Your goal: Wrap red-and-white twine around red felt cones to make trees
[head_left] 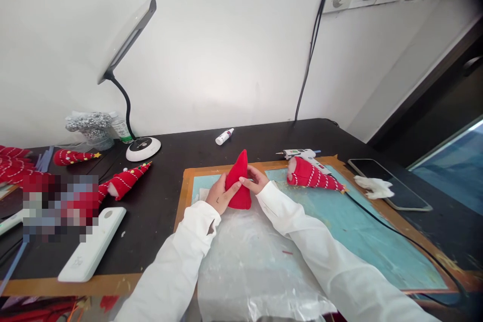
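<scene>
A plain red felt cone (238,186) stands upright between my two hands, its tip pointing up. My left hand (223,195) grips its left side, thumb laid across the front. On the opposite edge, my right hand (255,180) pinches the felt with thumb and fingers; some fingertips are hidden behind it. Below the hands lies a crumpled clear plastic bag (256,261) over a light-blue mat (339,221). To the right rests a decorated red cone (315,175) with white twisted cord and a star at its tip.
A glue gun (302,154) lies behind the decorated cone, its black cable crossing the mat. A phone (388,181) with white tissue (373,187) lies right. At left are a desk lamp (143,149), a white power bank (92,244) and more decorated cones (126,181). A small white bottle (225,136) lies behind.
</scene>
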Demonstrator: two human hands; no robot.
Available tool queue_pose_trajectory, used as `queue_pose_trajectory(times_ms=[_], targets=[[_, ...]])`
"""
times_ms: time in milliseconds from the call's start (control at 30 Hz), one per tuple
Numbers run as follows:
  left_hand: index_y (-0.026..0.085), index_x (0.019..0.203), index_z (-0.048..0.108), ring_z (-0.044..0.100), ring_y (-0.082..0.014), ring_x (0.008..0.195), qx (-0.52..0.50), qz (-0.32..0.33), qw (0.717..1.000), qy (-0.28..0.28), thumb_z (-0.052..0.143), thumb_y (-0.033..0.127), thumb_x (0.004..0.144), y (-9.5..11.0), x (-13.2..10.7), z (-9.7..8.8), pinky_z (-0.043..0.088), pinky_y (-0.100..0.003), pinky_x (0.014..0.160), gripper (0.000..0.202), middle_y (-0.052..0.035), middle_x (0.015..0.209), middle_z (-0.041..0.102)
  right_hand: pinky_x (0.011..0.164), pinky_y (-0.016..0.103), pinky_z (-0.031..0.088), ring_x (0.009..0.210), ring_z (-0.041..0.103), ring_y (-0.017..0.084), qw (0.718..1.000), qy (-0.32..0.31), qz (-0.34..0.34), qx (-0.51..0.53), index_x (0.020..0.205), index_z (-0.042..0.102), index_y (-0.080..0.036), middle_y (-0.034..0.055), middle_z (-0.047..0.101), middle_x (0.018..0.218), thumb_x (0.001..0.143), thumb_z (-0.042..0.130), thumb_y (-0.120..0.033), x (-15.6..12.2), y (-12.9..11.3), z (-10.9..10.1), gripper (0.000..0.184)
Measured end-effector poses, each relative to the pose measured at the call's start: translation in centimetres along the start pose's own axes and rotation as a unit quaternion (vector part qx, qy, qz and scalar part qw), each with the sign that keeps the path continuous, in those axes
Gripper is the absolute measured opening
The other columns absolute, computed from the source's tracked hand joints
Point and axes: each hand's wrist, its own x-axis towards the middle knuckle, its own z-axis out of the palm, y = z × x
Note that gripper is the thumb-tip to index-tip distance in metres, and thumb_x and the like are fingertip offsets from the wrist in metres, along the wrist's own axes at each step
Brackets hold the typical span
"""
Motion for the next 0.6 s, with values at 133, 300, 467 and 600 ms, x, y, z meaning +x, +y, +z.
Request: queue_pose_trajectory(times_ms=[133,300,467,600], targets=[[0.018,0.101,0.054,0.057,-0.0244,0.093,0.074,0.032,0.996,0.039,0.056,0.047,0.083,0.4,-0.2,0.2,0.044,-0.038,0.083,0.034,-0.0095,0.099,0.061,0.084,0.043,0.051,0.086,0.064,0.025,0.999,-0.003,0.025,-0.041,0.099,0.065,-0.015,0.01,0.067,0.094,0.058,0.075,-0.062,-0.3,-0.2,0.1,0.063],[0.019,0.11,0.048,0.057,-0.0207,0.099,-0.076,0.024,0.996,0.028,0.061,0.046,0.081,0.6,-0.3,0.3,0.046,-0.035,0.087,0.042,-0.0091,0.112,0.058,0.088,0.044,0.051,0.089,0.064,0.026,1.0,0.015,0.017,0.004,0.101,0.065,-0.014,0.0101,0.067,0.095,0.066,0.073,-0.057,-1.0,-1.2,0.3,0.056],[0.02,0.116,0.049,0.059,-0.0211,0.102,-0.223,-0.024,0.974,0.0,0.056,0.05,0.085,0.6,-0.1,0.5,0.048,-0.035,0.087,0.044,-0.0105,0.117,0.059,0.096,0.043,0.048,0.105,0.061,0.026,0.996,-0.053,0.01,0.072,0.123,0.053,-0.019,0.011,0.063,0.114,0.067,0.071,-0.061,-1.1,-1.5,0.1,0.072],[0.021,0.12,0.05,0.062,-0.0221,0.1,-0.278,-0.012,0.96,-0.016,0.066,0.048,0.078,1.2,-0.5,0.8,0.048,-0.036,0.088,0.053,-0.01,0.112,0.063,0.097,0.043,0.048,0.109,0.06,0.028,0.997,-0.054,-0.013,0.045,0.126,0.048,-0.02,0.0138,0.058,0.122,0.069,0.068,-0.063,-1.5,-1.9,0.4,0.075]])
